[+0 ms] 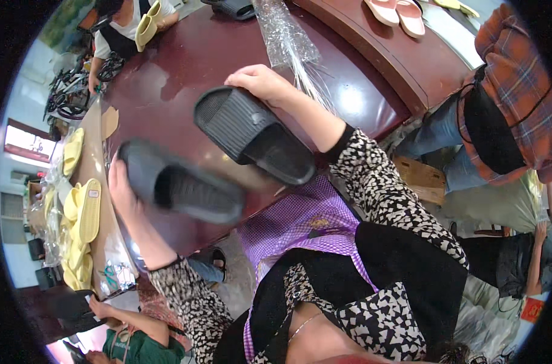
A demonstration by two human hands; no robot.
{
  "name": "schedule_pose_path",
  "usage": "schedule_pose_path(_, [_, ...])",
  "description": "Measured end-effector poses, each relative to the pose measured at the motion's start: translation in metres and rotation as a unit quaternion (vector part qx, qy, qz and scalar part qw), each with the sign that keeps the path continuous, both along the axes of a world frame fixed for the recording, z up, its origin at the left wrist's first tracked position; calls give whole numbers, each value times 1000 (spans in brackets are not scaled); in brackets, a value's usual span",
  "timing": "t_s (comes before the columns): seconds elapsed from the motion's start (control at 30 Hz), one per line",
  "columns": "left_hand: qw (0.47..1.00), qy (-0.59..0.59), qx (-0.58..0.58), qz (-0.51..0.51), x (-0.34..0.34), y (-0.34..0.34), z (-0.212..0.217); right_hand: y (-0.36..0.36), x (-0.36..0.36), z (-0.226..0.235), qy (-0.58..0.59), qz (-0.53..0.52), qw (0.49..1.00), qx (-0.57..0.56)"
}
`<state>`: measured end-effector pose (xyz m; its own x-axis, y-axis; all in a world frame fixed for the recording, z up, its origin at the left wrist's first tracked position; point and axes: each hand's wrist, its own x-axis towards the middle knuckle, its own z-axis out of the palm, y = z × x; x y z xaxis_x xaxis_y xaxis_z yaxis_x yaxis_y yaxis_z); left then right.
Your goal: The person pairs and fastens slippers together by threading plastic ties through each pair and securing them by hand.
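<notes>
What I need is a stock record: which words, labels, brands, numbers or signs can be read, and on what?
White label on a yellow slipper: too small to read.
Print on the green shirt: too small to read.
Red sign at right: too unclear to read.
Bright panel: unclear marks.
Dark slippers in the left hand and right hand: none readable.

L slpr (188,189) blurred; top-edge slpr (234,8) cut off.

The camera looks from head height, above the near edge of the tabletop (206,51), and it faces steeply down. The left hand (123,189) and right hand (262,84) are near to it, while its wide round view reaches beyond the tabletop's side edges.
</notes>
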<state>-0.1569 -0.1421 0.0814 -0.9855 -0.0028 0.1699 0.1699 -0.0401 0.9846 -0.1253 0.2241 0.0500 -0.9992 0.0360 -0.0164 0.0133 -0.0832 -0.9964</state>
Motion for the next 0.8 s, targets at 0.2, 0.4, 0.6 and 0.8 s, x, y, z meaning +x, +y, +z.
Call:
schedule_pose_path(0.2, [953, 160, -247, 70, -12, 50, -38, 53, 8, -11, 179, -267, 923, 210])
schedule_pose_path(0.4, [894, 297, -334, -37, 81, 130, -48, 138, 38, -66, 13, -371, 795, 480])
schedule_pose_path(0.6, [779, 424, -378, -265, 167, 214, -72, 127, 38, -69, -37, -349, 746, 566])
schedule_pose_path(0.8, [761, 430, -421, -244, 157, 226, -86, 136, 31, -71, -56, -327, 758, 561])
